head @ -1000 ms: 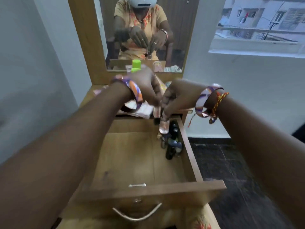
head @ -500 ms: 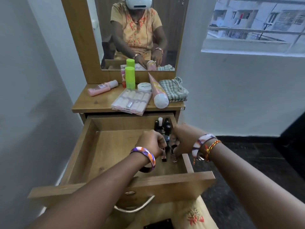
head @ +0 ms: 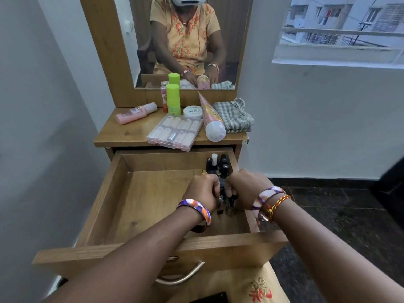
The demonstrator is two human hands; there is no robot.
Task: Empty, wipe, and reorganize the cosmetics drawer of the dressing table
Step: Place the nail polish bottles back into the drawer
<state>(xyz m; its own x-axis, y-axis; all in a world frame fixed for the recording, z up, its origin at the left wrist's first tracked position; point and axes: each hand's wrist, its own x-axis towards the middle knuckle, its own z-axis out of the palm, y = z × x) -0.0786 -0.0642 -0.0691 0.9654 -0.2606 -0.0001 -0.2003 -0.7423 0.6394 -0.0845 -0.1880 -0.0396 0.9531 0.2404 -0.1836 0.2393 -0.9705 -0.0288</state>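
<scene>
Both hands, left hand (head: 202,191) and right hand (head: 244,189), hold small bottles (head: 220,204) at the right side of the drawer (head: 122,193), while most cosmetics wait on the tabletop (head: 122,132), so reorganizing seems only begun.

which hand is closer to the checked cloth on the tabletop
Right. The right hand is in the drawer below the checked cloth; the left hand is beside it, further left.

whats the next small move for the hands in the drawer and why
Probably set the small bottles down beside the nail polish bottles standing along the right wall of the drawer. The left hand and right hand each grip one just above the drawer floor, in line with that row.
</scene>
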